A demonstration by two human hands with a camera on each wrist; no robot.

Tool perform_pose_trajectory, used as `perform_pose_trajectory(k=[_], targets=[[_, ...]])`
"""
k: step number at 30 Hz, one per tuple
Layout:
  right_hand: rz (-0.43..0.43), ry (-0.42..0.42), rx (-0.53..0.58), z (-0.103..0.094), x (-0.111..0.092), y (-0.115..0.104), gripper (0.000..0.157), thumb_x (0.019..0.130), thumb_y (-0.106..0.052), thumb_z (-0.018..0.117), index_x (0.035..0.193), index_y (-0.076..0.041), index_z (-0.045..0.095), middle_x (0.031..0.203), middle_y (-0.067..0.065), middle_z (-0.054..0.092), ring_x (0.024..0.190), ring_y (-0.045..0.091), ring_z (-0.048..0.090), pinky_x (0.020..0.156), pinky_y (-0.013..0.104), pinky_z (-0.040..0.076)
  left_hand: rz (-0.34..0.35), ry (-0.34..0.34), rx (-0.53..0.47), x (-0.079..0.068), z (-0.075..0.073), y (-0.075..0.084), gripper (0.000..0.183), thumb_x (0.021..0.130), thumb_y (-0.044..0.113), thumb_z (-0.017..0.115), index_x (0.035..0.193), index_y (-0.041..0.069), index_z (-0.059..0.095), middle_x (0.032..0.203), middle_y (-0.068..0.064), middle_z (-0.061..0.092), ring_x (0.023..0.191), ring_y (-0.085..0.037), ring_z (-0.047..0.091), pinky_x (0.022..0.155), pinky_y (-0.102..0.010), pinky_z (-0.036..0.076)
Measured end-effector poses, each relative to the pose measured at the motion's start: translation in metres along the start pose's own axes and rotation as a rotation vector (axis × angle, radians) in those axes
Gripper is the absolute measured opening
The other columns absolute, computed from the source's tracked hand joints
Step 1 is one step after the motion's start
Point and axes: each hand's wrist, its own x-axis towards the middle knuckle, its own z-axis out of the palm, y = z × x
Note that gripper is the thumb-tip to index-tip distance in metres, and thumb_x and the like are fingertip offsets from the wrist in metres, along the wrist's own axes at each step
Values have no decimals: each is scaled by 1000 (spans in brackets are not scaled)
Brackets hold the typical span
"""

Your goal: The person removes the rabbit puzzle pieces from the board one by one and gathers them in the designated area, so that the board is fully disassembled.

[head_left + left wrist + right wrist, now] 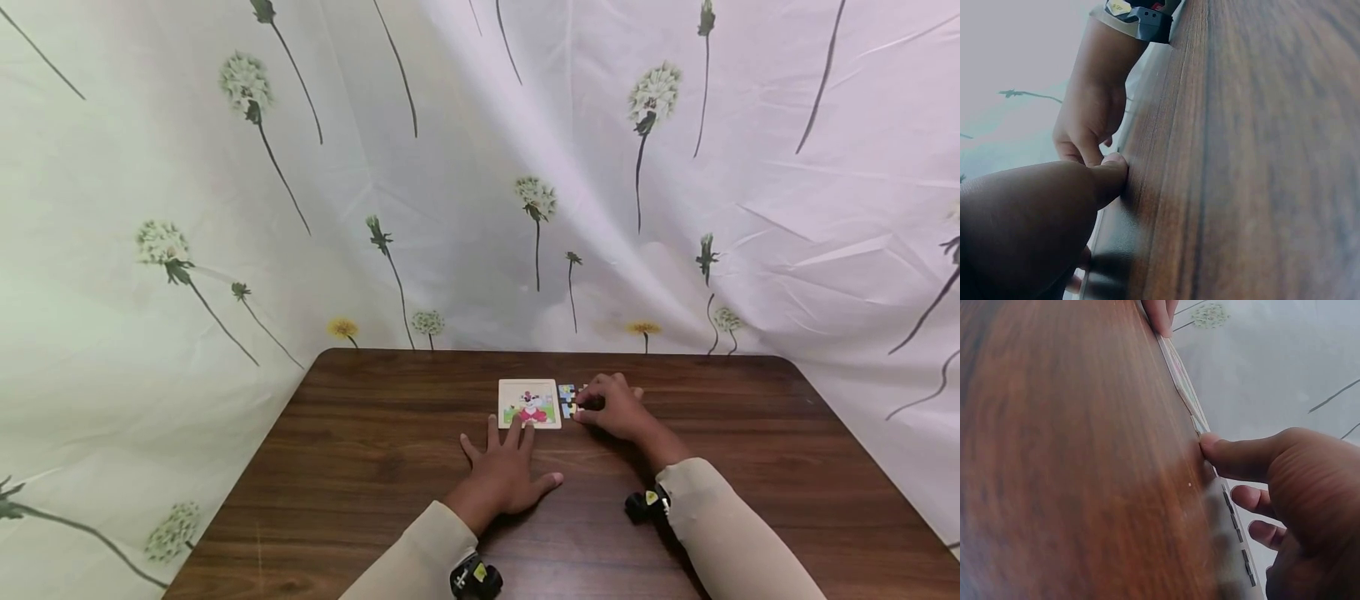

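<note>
A square picture puzzle in a pale wooden frame lies flat on the table, showing a cartoon mouse in red. My left hand is spread palm down, with its fingertips on the frame's near edge. Just right of the frame lie small jigsaw pieces, partly covered by my right hand. The right thumb and index finger curl around a jigsaw piece there. In the right wrist view the thumb touches a piece's edge, while the index fingertip is hidden.
Several more jigsaw pieces lie under the right hand, seen edge-on. The brown wooden table has rounded far corners. A hanging cloth printed with dandelions stands behind and beside it. Both wrists wear black cameras.
</note>
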Motion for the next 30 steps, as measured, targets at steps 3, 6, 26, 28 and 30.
perform_pose_trajectory(k=[3, 6, 26, 28, 30], targets=[[4, -2, 5, 0, 0, -1, 11, 92, -26, 91, 99, -21, 85, 117, 6, 70, 116, 30, 48, 100, 65, 20, -1, -1, 2, 0, 0, 0, 100, 100, 85, 48, 174, 20, 33, 184, -7, 23, 170, -51, 13, 119, -92, 14], [4, -1, 5, -1, 0, -1, 11, 92, -27, 91, 98, -20, 85, 117, 7, 71, 116, 30, 48, 99, 64, 21, 0, 1, 4, 1, 1, -1, 100, 100, 85, 47, 174, 20, 33, 184, -6, 23, 170, -51, 13, 119, -92, 14], [-14, 19, -11, 0, 0, -1, 14, 93, -29, 90, 102, -19, 84, 117, 7, 69, 117, 32, 47, 94, 56, 20, -8, -4, 3, 3, 3, -1, 101, 99, 86, 46, 174, 20, 32, 184, -6, 22, 170, -51, 12, 119, -91, 14], [-21, 27, -4, -1, 0, -2, 17, 93, -29, 89, 104, -17, 84, 119, 8, 69, 120, 33, 47, 95, 57, 20, -9, -7, 2, 2, 2, -1, 100, 99, 86, 46, 174, 20, 32, 184, -6, 22, 170, -50, 12, 119, -91, 14], [-30, 34, 3, -1, 1, -3, 18, 94, -28, 89, 106, -16, 83, 120, 10, 69, 121, 35, 48, 95, 59, 21, -12, -10, 2, 2, 1, -1, 100, 99, 86, 47, 174, 20, 32, 184, -6, 22, 170, -50, 12, 119, -91, 14]])
